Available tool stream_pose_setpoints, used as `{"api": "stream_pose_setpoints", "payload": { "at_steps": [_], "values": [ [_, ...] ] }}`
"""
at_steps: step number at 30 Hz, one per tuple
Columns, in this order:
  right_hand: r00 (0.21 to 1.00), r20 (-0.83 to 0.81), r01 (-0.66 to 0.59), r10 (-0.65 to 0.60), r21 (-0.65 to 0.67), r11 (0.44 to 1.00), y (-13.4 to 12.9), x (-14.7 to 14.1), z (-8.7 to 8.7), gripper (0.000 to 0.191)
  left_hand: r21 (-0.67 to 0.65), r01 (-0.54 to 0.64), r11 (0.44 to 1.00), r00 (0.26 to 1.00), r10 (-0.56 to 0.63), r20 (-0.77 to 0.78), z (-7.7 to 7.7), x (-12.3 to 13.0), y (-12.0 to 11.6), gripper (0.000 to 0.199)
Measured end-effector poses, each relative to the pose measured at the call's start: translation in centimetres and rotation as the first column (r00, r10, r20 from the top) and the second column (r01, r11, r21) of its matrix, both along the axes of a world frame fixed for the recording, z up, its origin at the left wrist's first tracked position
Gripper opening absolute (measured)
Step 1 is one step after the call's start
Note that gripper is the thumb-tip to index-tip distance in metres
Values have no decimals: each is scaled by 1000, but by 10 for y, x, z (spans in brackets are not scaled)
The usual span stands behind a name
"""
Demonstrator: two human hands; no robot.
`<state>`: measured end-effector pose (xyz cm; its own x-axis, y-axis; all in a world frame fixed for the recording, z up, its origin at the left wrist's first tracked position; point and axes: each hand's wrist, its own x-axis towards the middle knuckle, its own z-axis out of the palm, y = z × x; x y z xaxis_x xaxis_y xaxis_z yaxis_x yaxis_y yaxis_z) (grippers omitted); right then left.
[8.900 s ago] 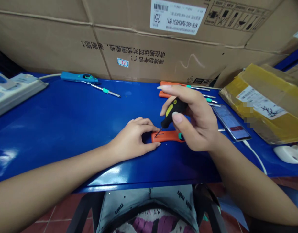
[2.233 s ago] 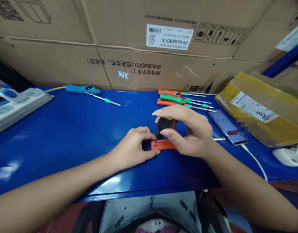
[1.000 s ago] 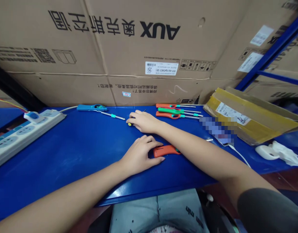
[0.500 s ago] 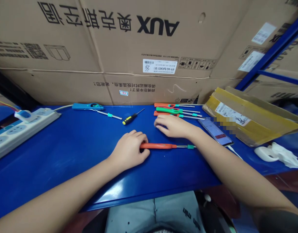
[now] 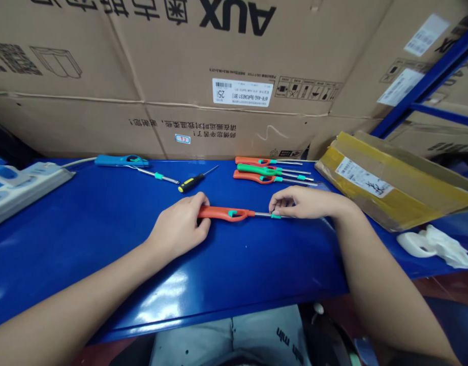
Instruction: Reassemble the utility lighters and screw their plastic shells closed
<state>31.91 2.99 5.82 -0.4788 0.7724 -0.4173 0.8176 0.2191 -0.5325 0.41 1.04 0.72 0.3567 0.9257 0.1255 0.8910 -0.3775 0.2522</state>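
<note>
An orange long-reach lighter [image 5: 218, 213] with a green trigger lies level over the blue tabletop, its metal tube pointing right. My left hand [image 5: 182, 221] is closed round the butt of its handle. At the tube's far end my right hand [image 5: 300, 202] pinches the metal next to a green collar [image 5: 275, 216], and its fingers partly hide the tip. Behind lie more lighters: an orange one [image 5: 251, 161], a green one [image 5: 256, 169] and another orange one [image 5: 254, 176]. A black and yellow screwdriver [image 5: 191, 183] rests beyond my left hand.
A blue lighter [image 5: 121, 161] with its tube askew lies at the back left, by a white power strip [image 5: 31, 188]. Large cardboard [image 5: 173, 76] walls the back. To the right are a taped carton [image 5: 371, 183], a white tape-like ring [image 5: 414, 244] and crumpled tissue [image 5: 449, 246].
My right hand has come from beside the rear lighters to the held lighter's tube and closed on it. The held lighter has turned so its trigger side shows. The camera view has shifted.
</note>
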Motion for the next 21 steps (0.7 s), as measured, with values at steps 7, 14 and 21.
{"api": "stream_pose_setpoints", "payload": {
  "at_steps": [7,14,21],
  "values": [
    [1000,-11,1,1,140,990,2,6,-1,33,95,-13,995,969,-10,246,-2,-1,7,21],
    [959,-285,82,-12,238,968,1,-1,-8,27,176,123,977,876,-191,443,-9,-2,13,26],
    [941,-304,12,150,473,881,-3,-28,-19,15,167,168,971,838,-230,494,-12,1,7,32]
  ]
}}
